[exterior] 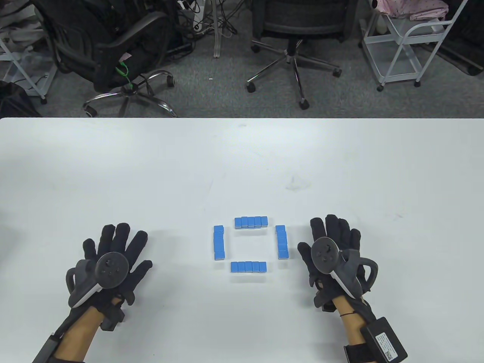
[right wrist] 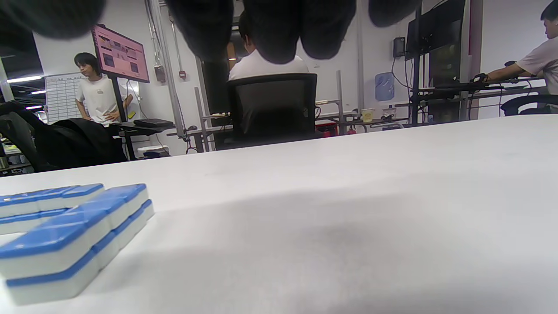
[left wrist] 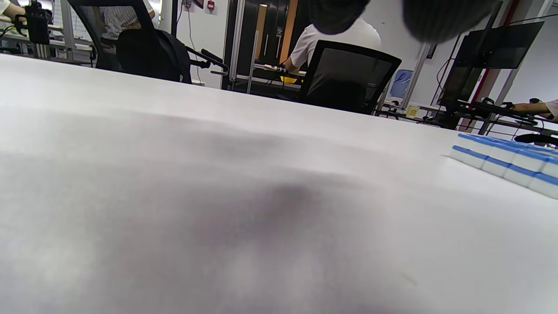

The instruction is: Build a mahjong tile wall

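Blue-topped mahjong tiles stand in a small square on the white table point(exterior: 151, 181): a far row point(exterior: 251, 222), a near row point(exterior: 248, 267), a left row point(exterior: 219, 242) and a right row point(exterior: 282, 241). The right wrist view shows the right row point(right wrist: 65, 235) stacked two high. The left wrist view shows tiles point(left wrist: 514, 163) at its right edge. My left hand point(exterior: 115, 251) lies flat, fingers spread, well left of the square. My right hand point(exterior: 332, 242) lies flat just right of the right row. Both hold nothing.
Beyond the table's far edge stand two office chairs point(exterior: 295, 34) and a white cart point(exterior: 408, 41). People and desks show in the background of both wrist views.
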